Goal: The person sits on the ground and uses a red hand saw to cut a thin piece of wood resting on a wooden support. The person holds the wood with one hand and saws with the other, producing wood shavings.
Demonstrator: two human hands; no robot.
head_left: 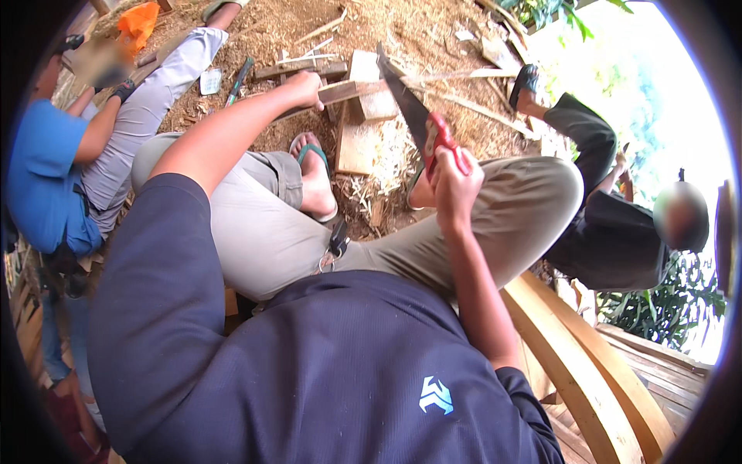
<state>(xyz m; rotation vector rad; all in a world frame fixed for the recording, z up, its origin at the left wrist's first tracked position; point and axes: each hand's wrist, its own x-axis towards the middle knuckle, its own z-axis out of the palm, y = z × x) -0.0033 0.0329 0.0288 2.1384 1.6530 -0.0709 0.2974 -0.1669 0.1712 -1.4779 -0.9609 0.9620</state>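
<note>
Handsaw set at a short piece of wood, upper centre of the frame.
Right hand (457, 182), right of centre: fingers wrapped round the red grip of the handsaw (413, 114), dark blade slanting up and left to the top of the frame. Left hand (303, 90), upper centre: seen from the back, fingers curled down over the left end of the wooden piece (340, 93); exact fingertip placing cannot be told. Blade crosses at that piece's right end; touching or just beside, cannot tell. Wooden block (357, 147) below it, pale shavings (392, 158) to the right. Green-strapped sandal (314, 151) just left of the block. Co-worker in blue (50, 166), upper left; another person in dark clothing (610, 240), right edge. Curved boards (572, 371), lower right.
</note>
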